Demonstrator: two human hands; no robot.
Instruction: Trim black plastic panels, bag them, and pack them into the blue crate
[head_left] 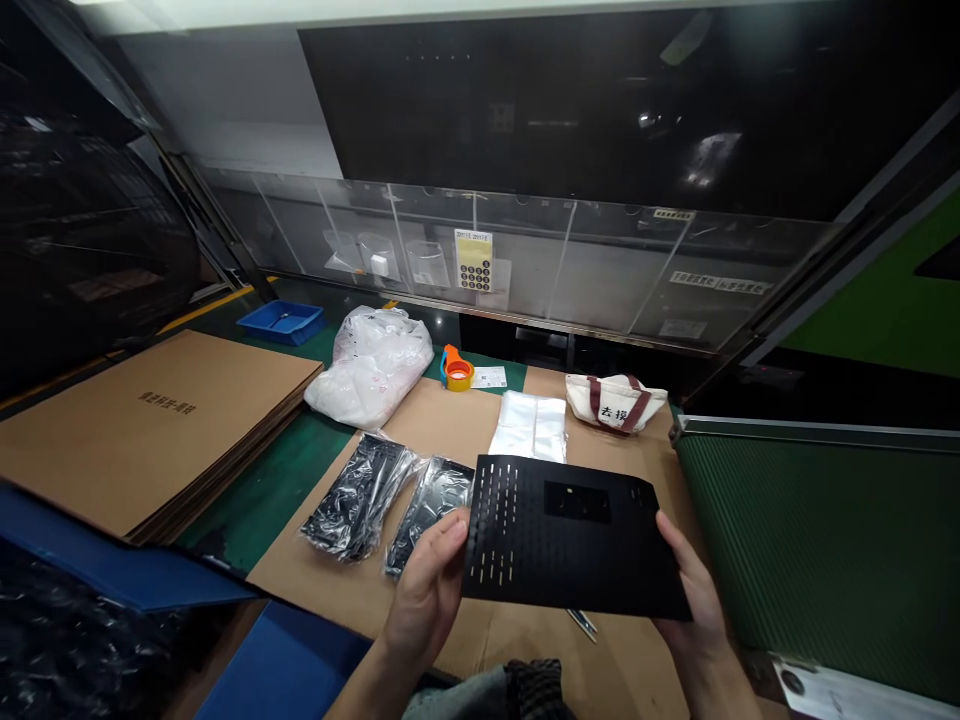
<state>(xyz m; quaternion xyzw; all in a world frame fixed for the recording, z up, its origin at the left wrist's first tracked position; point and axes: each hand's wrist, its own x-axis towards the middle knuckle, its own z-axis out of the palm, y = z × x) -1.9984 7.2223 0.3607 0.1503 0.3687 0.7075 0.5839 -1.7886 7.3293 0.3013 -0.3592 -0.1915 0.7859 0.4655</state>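
Note:
A flat black panel (592,560) with rows of slots near its left side and a recessed rectangle towards the top is held up over the cardboard-covered bench. My left hand (435,570) grips its left edge, thumb on the face. On the right edge, my right hand (694,590) is closed, with the fingers behind the panel hidden. Left of the panel lie two black pieces in clear plastic wrap, one wrapped piece (356,497) farther out and another wrapped piece (427,505) partly behind my left hand. Just behind the panel sits a stack of clear plastic bags (529,425).
Flat cardboard sheets (165,410) are stacked at left. Along the back are a blue tray (281,322), a white plastic bag (375,365), a tape dispenser (456,372) and a canvas pouch (616,405). A green ribbed conveyor belt (817,560) runs at right.

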